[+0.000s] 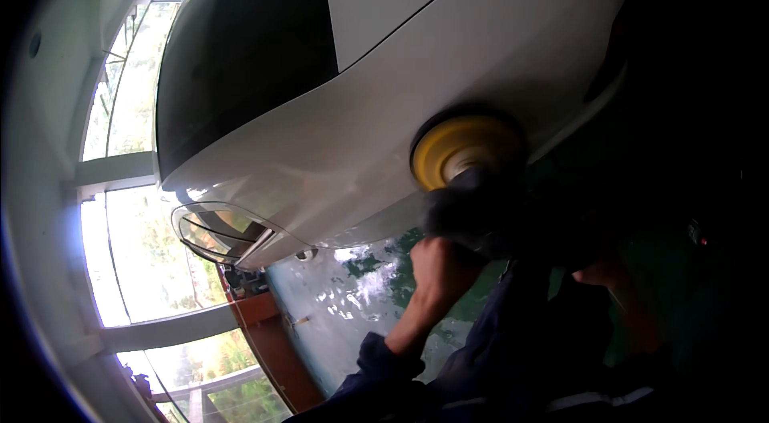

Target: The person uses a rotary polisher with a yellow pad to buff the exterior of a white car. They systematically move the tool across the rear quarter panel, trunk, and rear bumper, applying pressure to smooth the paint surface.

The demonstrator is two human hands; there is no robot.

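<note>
A car polisher with a dark body (473,211) and a round yellow disc (446,152) is pressed against the lower side of a white car (384,126). The disc looks blurred, and a dark rim runs round its edge. My left hand (440,271) is closed round the front of the polisher, just below the disc. Further right, in deep shadow, my right hand (605,271) is closed at the rear of the machine; most of its fingers are lost in the dark. The contact between pad and paint is hidden behind the disc.
The car's dark side window (248,62) fills the upper left, with a wing mirror (224,231) below it. Shiny green and grey floor (360,303) lies under the car. A red-brown low wall (280,359) and bright windows (152,255) stand at the left.
</note>
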